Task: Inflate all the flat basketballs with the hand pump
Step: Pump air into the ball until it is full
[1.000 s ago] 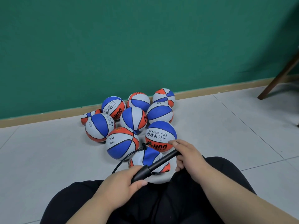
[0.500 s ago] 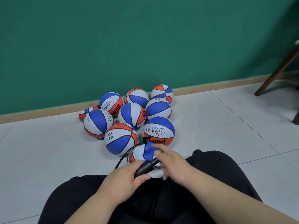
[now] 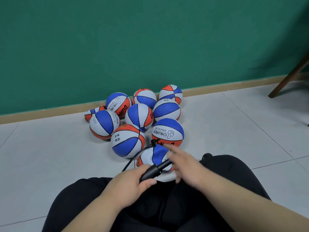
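We take the flat basketball (image 3: 154, 157) first. It lies on the floor (image 3: 50, 156) just in front of the person's knees and touches the pile behind it. Its skin sags and puckers near the top, where the thin black hose (image 3: 133, 158) runs in. We judge it light, soft and yielding, with a grippy rubber surface. It is likely to slump or roll, so we would steady it by its sides, close to the valve, and avoid tugging the hose sideways.

The hand pump (image 3: 150, 173) lies across the ball's near edge. The left hand (image 3: 130, 185) grips its barrel, fingers (image 3: 142, 169) curled round it. The right hand (image 3: 185, 166) is blurred above the pump's rod, its fingers straight and spread, pinching nothing that we can see.

We count ten basketballs (image 3: 139, 119): this one and nine in the pile near the green wall (image 3: 150, 39). The leftmost ball, half hidden, looks squashed. There is one pump and one hose.
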